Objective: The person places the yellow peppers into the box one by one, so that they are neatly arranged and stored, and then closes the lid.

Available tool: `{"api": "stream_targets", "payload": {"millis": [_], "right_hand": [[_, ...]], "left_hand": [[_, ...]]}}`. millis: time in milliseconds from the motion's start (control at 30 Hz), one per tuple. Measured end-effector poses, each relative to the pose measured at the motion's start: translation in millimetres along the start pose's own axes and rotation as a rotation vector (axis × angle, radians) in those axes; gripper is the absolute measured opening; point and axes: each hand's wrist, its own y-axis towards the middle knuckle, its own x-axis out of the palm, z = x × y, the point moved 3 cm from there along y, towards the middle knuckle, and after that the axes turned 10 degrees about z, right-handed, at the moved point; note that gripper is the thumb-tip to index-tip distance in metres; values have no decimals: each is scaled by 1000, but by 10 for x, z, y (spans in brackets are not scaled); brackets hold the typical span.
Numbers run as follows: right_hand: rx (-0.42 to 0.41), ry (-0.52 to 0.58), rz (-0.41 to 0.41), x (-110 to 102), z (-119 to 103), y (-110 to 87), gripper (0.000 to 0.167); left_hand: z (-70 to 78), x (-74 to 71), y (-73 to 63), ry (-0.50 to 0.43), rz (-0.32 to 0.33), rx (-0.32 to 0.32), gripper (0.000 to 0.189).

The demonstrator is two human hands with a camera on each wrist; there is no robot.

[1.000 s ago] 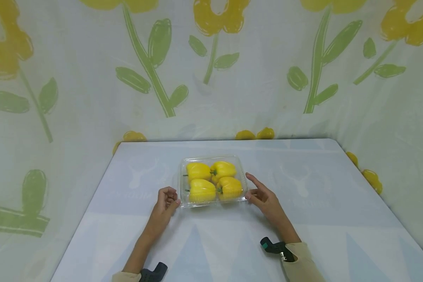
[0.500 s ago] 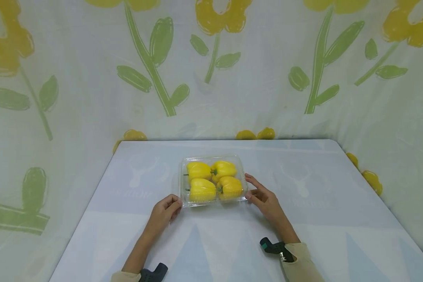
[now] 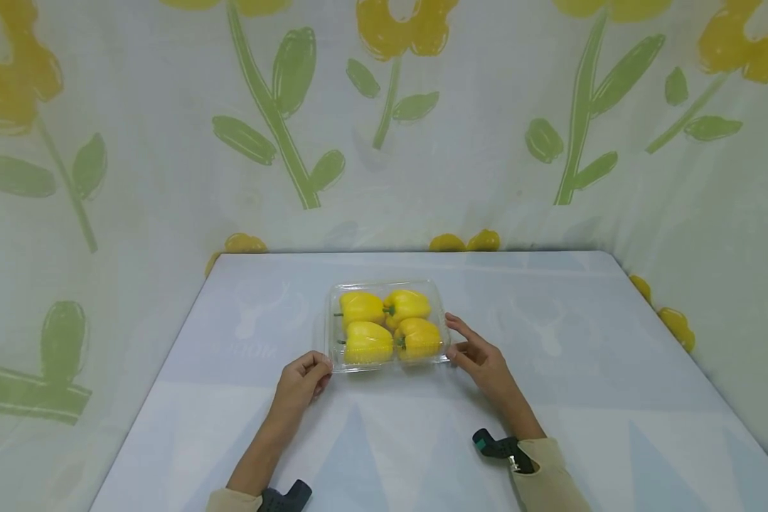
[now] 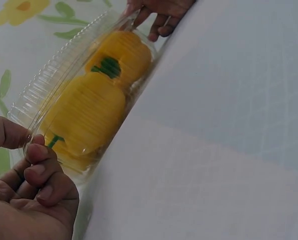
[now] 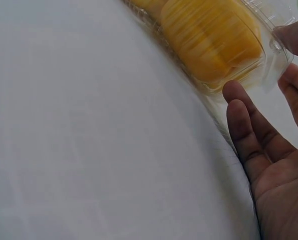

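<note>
A clear plastic clamshell box (image 3: 384,365) sits near the middle of the table, its lid lying over several yellow bell peppers (image 3: 368,343) with green stems. My left hand (image 3: 299,387) pinches the rim at the front left corner between thumb and forefinger, the other fingers curled in. At the front right corner, my right hand (image 3: 483,366) holds the rim between thumb and forefinger. Its other fingers reach forward below the rim in the right wrist view, close to the box wall (image 5: 214,87). A yellow pepper (image 4: 86,112) shows through the ribbed plastic in the left wrist view.
The white table (image 3: 614,341) has pale blue triangles and faint deer prints. Behind it hangs a curtain (image 3: 461,163) with yellow flowers and green leaves. Dark wrist cameras (image 3: 499,446) are strapped at both beige sleeves (image 3: 547,476).
My left hand has shifted slightly right, and its fingers have curled in at the box's front left corner. My right hand and the box have stayed nearly where they were.
</note>
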Motion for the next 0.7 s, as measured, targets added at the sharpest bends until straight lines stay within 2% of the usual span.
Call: {"api": "stream_targets", "payload": {"millis": [400,533,633,700], "right_hand": [[-14,34,-9,7,44,7,54],[6,19,4,8,56,-2,53],[23,9,18,11,65,-10,53],[33,-12,32,11,67,-8,52]], "left_hand": [[-37,-6,19,16,8,8,12],[-38,-11,13,61,-13,14,13],[-41,-28,10,137,-23,55,16],[-30,-52,15,206,-13,124,18]]}}
